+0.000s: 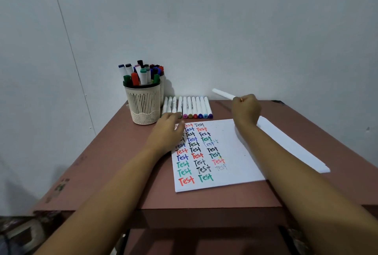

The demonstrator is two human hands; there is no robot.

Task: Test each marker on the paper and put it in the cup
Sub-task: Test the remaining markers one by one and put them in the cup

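Observation:
A white sheet of paper point(235, 152) lies on the brown table, covered in rows of the word "Test" in red, blue, green and black. My left hand point(167, 130) rests flat on the paper's upper left corner, fingers straight. My right hand point(246, 110) hovers above the paper's far right corner and grips a white marker point(224, 94) that points up and left; its tip is hidden. A cream mesh cup point(143, 103) full of markers stands at the far left. A row of several white markers point(190, 107) lies beyond the paper.
The brown table point(126, 162) stands against a pale wall. A second cup point(162, 89) sits partly hidden behind the first. A stack of white paper point(294, 146) lies at the right, under my right forearm. The table's front edge is near me.

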